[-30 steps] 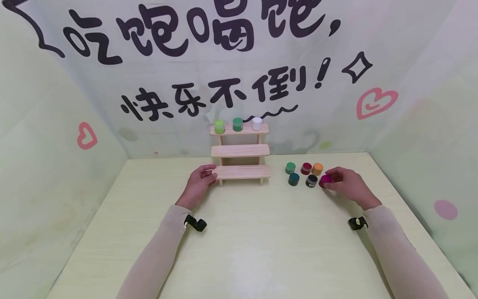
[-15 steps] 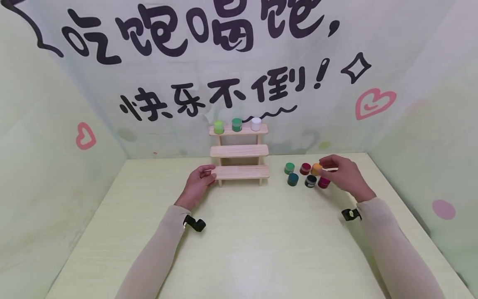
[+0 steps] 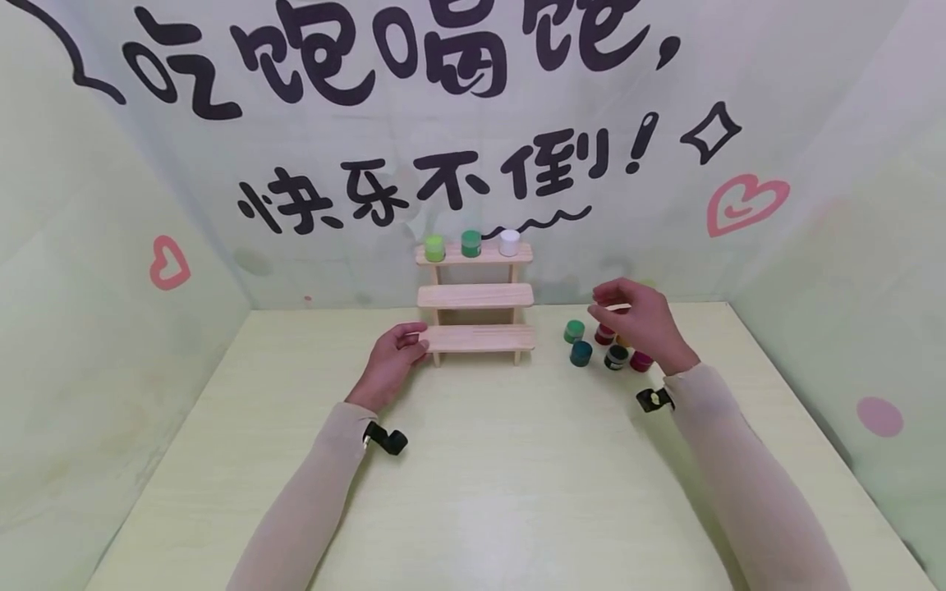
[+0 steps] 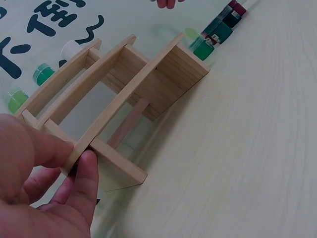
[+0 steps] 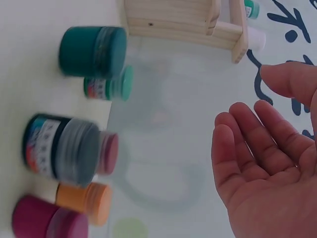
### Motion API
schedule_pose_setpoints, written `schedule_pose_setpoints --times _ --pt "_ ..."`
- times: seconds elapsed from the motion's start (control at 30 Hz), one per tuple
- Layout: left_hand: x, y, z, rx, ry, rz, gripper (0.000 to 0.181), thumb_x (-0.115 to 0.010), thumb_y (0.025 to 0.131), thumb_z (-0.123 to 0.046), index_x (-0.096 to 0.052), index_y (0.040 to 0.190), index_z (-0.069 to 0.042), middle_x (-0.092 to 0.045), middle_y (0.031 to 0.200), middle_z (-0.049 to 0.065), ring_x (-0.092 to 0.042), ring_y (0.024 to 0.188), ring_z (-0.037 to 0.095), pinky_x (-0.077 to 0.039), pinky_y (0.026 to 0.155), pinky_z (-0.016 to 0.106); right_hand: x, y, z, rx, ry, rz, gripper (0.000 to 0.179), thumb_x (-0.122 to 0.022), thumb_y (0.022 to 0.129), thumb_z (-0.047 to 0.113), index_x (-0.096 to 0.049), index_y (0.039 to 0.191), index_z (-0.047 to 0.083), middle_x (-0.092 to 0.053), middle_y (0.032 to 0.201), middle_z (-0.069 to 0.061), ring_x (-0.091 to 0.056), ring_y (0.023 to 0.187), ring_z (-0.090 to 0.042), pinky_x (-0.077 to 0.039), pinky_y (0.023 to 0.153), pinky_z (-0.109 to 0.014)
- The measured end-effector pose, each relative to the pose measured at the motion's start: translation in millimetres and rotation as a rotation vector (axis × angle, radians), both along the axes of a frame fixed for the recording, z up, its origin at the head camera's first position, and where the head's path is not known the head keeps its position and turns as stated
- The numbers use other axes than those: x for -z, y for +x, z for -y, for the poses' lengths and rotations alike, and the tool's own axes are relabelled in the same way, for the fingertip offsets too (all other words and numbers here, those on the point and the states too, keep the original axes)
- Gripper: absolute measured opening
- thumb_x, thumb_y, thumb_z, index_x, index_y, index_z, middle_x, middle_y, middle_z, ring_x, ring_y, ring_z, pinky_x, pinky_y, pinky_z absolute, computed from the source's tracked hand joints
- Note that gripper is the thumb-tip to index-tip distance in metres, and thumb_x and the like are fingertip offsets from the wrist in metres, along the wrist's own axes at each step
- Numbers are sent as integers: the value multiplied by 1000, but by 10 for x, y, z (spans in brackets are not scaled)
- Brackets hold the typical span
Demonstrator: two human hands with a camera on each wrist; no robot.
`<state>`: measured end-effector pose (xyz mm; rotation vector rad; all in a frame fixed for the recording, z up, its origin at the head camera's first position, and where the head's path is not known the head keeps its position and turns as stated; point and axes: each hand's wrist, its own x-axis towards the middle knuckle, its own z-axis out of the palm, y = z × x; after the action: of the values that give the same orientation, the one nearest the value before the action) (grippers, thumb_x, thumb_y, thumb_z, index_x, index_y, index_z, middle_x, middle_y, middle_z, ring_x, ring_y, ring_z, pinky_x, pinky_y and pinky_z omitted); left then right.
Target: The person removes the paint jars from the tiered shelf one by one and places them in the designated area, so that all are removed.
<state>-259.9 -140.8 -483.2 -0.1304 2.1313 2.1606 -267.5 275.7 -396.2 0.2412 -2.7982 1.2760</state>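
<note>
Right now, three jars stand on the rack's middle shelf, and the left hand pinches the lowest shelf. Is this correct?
The level is wrong: the three jars stand on the top shelf, as the head view shows. The left hand does pinch the lowest shelf.

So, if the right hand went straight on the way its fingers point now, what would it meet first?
Most likely the right end of the wooden stand. Depth is unclear, though: the right hand is in the air, so it might pass over or beside it.

Booth (image 3: 111, 205) with printed cloth walls (image 3: 665, 263)
</note>
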Motion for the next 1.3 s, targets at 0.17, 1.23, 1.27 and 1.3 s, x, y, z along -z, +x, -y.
schedule_pose_setpoints --times 0.17,1.23,1.27,1.3 --pt "2 -5 10 -9 11 18 37 -63 104 0 -59 140 0 -55 114 10 -60 103 16 -62 93 23 -79 -120 198 -3 -37 -50 41 -71 102 34 -65 134 9 -71 129 -13 -68 118 -31 -59 106 -54" --pt "-21 -19 16 5 -8 35 36 -63 104 -1 -58 139 1 -53 117 10 -59 107 18 -61 101 29 -456 -924 1274 -123 -70 -111 47 -73 100 19 -60 143 4 -69 127 -14 -65 114 -27 -57 102 -42" --pt "-24 -18 12 5 -9 32 36 -62 104 0 -58 139 1 -53 117 10 -59 107 18 -62 100 28 -457 -922 1279 -122 -66 -114 46 -72 100 19 -60 142 4 -69 126 -14 -65 113 -27 -57 101 -42" --pt "-24 -20 9 6 -9 28 36 -62 104 0 -58 139 2 -53 117 11 -59 107 18 -62 99 27 -460 -915 1281 -119 -65 -115 45 -72 100 18 -61 142 4 -69 125 -14 -64 112 -27 -57 100 -42"
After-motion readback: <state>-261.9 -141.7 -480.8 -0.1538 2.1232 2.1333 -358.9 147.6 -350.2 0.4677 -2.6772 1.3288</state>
